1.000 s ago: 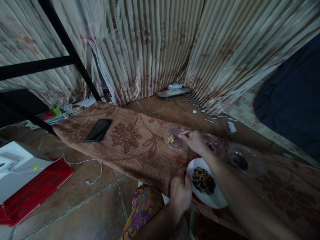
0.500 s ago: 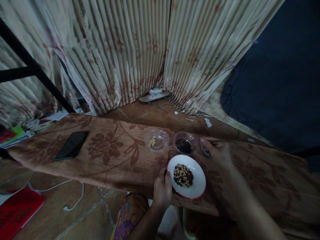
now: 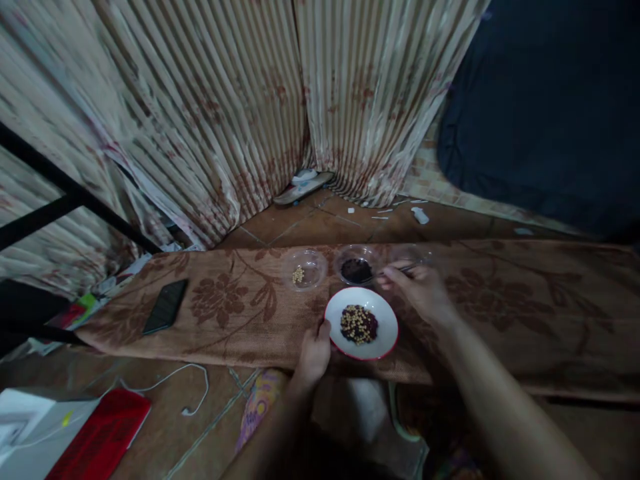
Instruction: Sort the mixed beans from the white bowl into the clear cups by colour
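Note:
A white plate (image 3: 385, 327) with a red rim lies on the cloth-covered bench, bearing a mix of pale yellow and dark beans (image 3: 359, 325). My left hand (image 3: 315, 350) grips its left rim, thumb on top. My right hand (image 3: 417, 287) pinches thin, dark tweezers (image 3: 403, 269), their tip beside a clear bowl of dark beans (image 3: 356, 269), just beyond the plate. Whether the tip holds a bean is too small to tell. To the left, a clear bowl (image 3: 313, 270) has a few pale beans (image 3: 298, 274). A third clear bowl (image 3: 410, 252) is partly hidden behind my right hand.
A black phone (image 3: 166, 307) lies on the left of the brown flowered cloth (image 3: 250, 313). A white cable (image 3: 200, 373) and a red item (image 3: 103, 433) are on the tiled floor. Striped curtains (image 3: 240, 100) hang behind the bench, and a black metal bar (image 3: 75, 195) crosses the left side.
The camera view has shifted, bringing the bench higher and more level. My right hand has come slightly nearer the plate, and the tweezers now show more clearly. My left hand stays on the rim.

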Available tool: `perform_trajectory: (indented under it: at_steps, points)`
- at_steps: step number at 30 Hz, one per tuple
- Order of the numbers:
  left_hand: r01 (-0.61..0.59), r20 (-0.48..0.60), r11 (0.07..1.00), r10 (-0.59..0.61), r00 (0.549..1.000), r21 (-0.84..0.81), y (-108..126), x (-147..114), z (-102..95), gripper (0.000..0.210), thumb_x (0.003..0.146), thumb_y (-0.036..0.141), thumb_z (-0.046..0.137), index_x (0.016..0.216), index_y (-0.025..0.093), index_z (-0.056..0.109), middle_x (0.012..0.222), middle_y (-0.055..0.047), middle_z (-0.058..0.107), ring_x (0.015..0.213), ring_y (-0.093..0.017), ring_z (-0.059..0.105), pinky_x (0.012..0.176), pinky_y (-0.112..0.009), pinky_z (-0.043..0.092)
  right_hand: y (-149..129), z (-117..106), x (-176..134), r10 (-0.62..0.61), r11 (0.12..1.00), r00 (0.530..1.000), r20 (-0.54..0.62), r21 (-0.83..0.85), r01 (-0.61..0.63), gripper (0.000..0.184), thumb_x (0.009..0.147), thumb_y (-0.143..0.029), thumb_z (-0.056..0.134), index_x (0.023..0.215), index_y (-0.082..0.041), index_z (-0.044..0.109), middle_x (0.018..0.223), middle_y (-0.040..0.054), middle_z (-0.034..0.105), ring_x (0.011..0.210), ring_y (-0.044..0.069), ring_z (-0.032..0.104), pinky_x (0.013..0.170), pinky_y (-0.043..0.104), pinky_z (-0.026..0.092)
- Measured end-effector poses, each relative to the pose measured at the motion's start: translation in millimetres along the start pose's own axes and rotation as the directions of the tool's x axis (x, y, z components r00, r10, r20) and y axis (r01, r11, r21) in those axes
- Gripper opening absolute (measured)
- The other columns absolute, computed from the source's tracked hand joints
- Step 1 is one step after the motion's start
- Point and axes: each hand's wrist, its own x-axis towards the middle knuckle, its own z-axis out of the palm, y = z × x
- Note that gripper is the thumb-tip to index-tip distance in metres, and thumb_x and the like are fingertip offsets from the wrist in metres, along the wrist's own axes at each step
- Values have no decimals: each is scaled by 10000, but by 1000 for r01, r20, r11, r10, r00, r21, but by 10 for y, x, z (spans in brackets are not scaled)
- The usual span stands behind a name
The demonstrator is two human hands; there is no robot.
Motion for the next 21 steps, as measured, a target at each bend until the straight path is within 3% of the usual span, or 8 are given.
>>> perform_trajectory:
  at_steps: [3, 9, 13, 15, 18, 21]
  points:
    - [120, 99, 993, -120, 988, -3, 157, 44, -56, 375, 853, 387, 396, 1016, 115, 598, 935, -107, 671, 724, -203, 633, 566, -294, 525, 15, 25, -92, 27, 1000, 992, 126, 4, -28, 317, 656, -434, 719, 785, -148, 676, 768, 68, 700, 659, 172, 649, 596, 280, 531]
    - [214, 314, 976, -216, 925, 44, 431, 192, -195, 345, 809, 290, 459, 1068, 103, 590, 906, -114, 681, 727, -176, 628, 565, -252, 521, 118, 24, -244, 42, 997, 957, 288, -77, -21, 237, 665, -376, 704, 759, -163, 661, 656, 6, 658, 617, 142, 607, 599, 267, 494]
    - [145, 406, 989, -142, 903, 23, 425, 305, -255, 325, 752, 269, 522, 1023, 121, 623, 914, -104, 679, 713, -178, 622, 551, -253, 511, 140, 16, -294, 144, 989, 914, 378, -88, -120, 242, 700, -393, 672, 786, -167, 662, 680, 16, 668, 638, 146, 625, 606, 269, 509]
    - [114, 401, 993, -102, 910, -6, 374, 343, -264, 318, 755, 299, 541, 1015, 134, 621, 902, -95, 677, 712, -180, 615, 554, -253, 503, 134, 19, -287, 179, 983, 898, 403, -107, -149, 255, 722, -402, 655, 812, -164, 664, 680, 22, 671, 624, 146, 629, 601, 269, 514]
    - [94, 379, 996, -85, 921, -7, 291, 401, -250, 313, 781, 349, 528, 1002, 146, 618, 860, -73, 669, 694, -183, 603, 586, -279, 495, 150, 33, -246, 188, 975, 896, 401, -189, -120, 248, 761, -404, 624, 834, -172, 673, 690, 24, 673, 618, 147, 625, 601, 268, 511]
    - [-47, 377, 997, 20, 926, 62, 257, 485, -214, 235, 806, 326, 493, 852, 158, 651, 765, -55, 654, 682, -193, 592, 648, -299, 478, 210, 41, -207, 168, 947, 912, 374, -317, -45, 240, 788, -408, 603, 851, -192, 685, 747, 26, 685, 666, 159, 626, 635, 278, 506]
